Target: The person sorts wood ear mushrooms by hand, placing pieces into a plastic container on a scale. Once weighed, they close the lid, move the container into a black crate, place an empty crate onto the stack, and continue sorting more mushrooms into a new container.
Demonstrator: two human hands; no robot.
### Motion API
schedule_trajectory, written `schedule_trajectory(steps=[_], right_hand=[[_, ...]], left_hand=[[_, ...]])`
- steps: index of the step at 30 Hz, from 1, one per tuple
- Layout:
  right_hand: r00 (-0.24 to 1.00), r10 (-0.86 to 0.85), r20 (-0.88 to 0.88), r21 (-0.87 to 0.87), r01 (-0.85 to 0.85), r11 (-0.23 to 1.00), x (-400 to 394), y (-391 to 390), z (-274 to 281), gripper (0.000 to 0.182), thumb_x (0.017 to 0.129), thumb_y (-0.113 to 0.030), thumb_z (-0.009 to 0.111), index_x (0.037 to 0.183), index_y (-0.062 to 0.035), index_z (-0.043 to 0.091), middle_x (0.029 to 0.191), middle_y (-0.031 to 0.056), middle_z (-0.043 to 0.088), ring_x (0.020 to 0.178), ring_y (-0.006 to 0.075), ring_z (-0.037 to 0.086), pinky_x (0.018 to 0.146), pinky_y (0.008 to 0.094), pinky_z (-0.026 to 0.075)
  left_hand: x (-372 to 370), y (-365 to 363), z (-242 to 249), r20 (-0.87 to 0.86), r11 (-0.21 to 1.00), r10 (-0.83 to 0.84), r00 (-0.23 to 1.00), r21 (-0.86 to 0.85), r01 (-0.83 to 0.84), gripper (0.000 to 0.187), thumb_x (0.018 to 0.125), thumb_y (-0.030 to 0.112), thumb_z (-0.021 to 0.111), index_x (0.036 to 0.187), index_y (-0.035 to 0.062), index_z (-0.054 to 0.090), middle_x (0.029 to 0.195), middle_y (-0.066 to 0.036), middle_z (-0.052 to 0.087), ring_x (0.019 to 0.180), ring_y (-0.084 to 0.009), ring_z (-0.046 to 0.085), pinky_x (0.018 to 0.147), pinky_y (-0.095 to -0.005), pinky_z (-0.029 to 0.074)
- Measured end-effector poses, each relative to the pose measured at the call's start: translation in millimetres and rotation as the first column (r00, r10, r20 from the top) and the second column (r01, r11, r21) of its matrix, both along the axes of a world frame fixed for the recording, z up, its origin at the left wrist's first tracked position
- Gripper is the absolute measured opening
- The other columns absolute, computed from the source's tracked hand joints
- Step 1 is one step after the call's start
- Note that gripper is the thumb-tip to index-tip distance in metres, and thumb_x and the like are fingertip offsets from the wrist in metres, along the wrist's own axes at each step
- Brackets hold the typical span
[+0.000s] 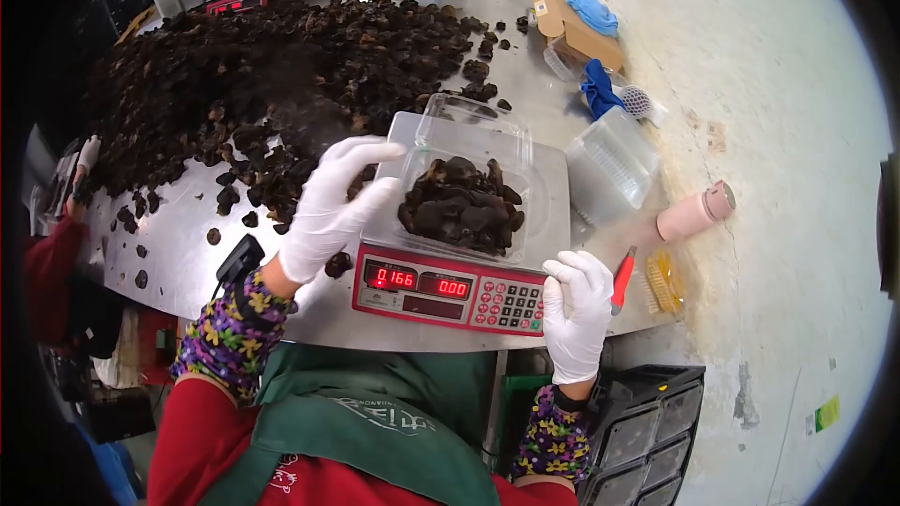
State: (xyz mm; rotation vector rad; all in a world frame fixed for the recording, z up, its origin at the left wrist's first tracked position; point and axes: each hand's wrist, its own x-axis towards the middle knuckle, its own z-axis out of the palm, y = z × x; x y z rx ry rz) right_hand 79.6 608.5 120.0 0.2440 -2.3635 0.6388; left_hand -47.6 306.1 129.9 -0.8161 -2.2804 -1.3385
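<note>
While clamshell tray (466,189) holds dark fungus (461,205), left hand (330,208) open, right hand (576,311) curled, empty.

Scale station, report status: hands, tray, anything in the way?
Left hand open, at the tray edge. Right hand loosely curled, empty, by the scale keypad. Tray open on scale, holding dark fungus. Loose fungus pile crowds the left side.
</note>
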Motion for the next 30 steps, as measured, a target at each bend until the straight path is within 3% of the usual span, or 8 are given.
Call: schedule_trajectory(steps=[2, 4, 6, 10, 24, 28, 29, 30], right_hand=[[1.000, -0.003, 0.011, -0.010, 0.003, 1.000, -3, -2, -3, 0.022, 0.083, -0.001, 0.072, 0.104, -0.0065, 0.068, 0.111, 0.0096, 0.064, 0.110, 0.0335, 0.057, 0.096, 0.0447, 0.045], [1.000, 0.010, 0.020, -0.015, -0.009, 1.000, -5, -4, -4, 0.021, 0.083, -0.001, 0.072, 0.103, -0.0062, 0.068, 0.112, 0.0096, 0.064, 0.111, 0.0335, 0.056, 0.096, 0.0446, 0.045], [1.000, 0.004, 0.026, -0.010, -0.004, 1.000, -8, -5, -3, 0.021, 0.083, 0.000, 0.071, 0.103, -0.0059, 0.068, 0.112, 0.0097, 0.064, 0.111, 0.0336, 0.056, 0.096, 0.0447, 0.045], [0.999, 0.003, 0.033, 0.030, -0.004, 1.000, -12, -7, 2, 0.022, 0.084, 0.000, 0.071, 0.104, -0.0057, 0.068, 0.113, 0.0102, 0.064, 0.113, 0.0340, 0.056, 0.097, 0.0444, 0.045], [0.996, 0.002, 0.089, 0.112, -0.012, 0.994, -18, -13, 18, 0.020, 0.087, -0.002, 0.069, 0.106, -0.0059, 0.069, 0.114, 0.0111, 0.065, 0.114, 0.0332, 0.057, 0.100, 0.0435, 0.044], [0.992, -0.021, 0.127, 0.078, 0.011, 0.997, -20, -8, 16, 0.018, 0.089, -0.003, 0.068, 0.107, -0.0057, 0.070, 0.115, 0.0115, 0.065, 0.115, 0.0318, 0.058, 0.102, 0.0420, 0.043], [0.991, -0.023, 0.132, 0.082, 0.012, 0.997, -21, -7, 16, 0.019, 0.089, -0.003, 0.068, 0.108, -0.0055, 0.070, 0.115, 0.0115, 0.065, 0.115, 0.0314, 0.058, 0.103, 0.0416, 0.043], [0.991, -0.010, 0.135, 0.077, -0.001, 0.997, -22, -8, 15, 0.019, 0.089, -0.003, 0.068, 0.108, -0.0055, 0.070, 0.115, 0.0115, 0.065, 0.115, 0.0314, 0.058, 0.103, 0.0416, 0.043]], left_hand=[[12, -26, -9, 0.225, 0.991, 0.065, 0.972, 0.099, -0.090, 0.025, 0.097, 0.006, 0.061, 0.122, -0.0008, 0.065, 0.118, -0.009, 0.068, 0.110, -0.0159, 0.063, 0.096, -0.0299, 0.049], [24, -50, -32, 0.340, 0.957, 0.132, 0.931, 0.202, -0.209, 0.022, 0.098, 0.004, 0.062, 0.118, -0.0008, 0.068, 0.111, -0.008, 0.069, 0.100, -0.0140, 0.065, 0.090, -0.0279, 0.052], [36, -74, -45, 0.392, 0.954, 0.188, 0.901, 0.146, -0.262, 0.021, 0.098, 0.005, 0.062, 0.118, -0.0016, 0.068, 0.109, -0.006, 0.070, 0.100, -0.0121, 0.064, 0.090, -0.0273, 0.052], [50, -108, -83, 0.467, 0.913, 0.235, 0.853, 0.195, -0.358, 0.022, 0.099, 0.009, 0.064, 0.120, 0.0005, 0.068, 0.108, -0.004, 0.071, 0.098, -0.0110, 0.065, 0.091, -0.0269, 0.051], [62, -83, -83, 0.597, 0.928, 0.136, 0.791, 0.204, -0.313, 0.020, 0.100, 0.011, 0.063, 0.117, 0.0023, 0.069, 0.107, 0.000, 0.069, 0.095, -0.0077, 0.061, 0.088, -0.0250, 0.051], [62, -84, -97, 0.457, 0.944, 0.254, 0.852, 0.073, -0.321, 0.019, 0.096, 0.006, 0.065, 0.114, 0.0033, 0.070, 0.102, -0.001, 0.068, 0.089, -0.0079, 0.060, 0.082, -0.0257, 0.050], [62, -81, -98, 0.366, 0.939, 0.308, 0.878, 0.032, -0.343, 0.020, 0.090, 0.009, 0.071, 0.110, 0.0078, 0.070, 0.094, -0.007, 0.068, 0.086, -0.0165, 0.065, 0.076, -0.0293, 0.052], [62, -78, -104, 0.367, 0.934, 0.321, 0.873, 0.027, -0.355, 0.020, 0.090, 0.009, 0.071, 0.110, 0.0078, 0.070, 0.094, -0.007, 0.068, 0.086, -0.0165, 0.065, 0.076, -0.0293, 0.052]])
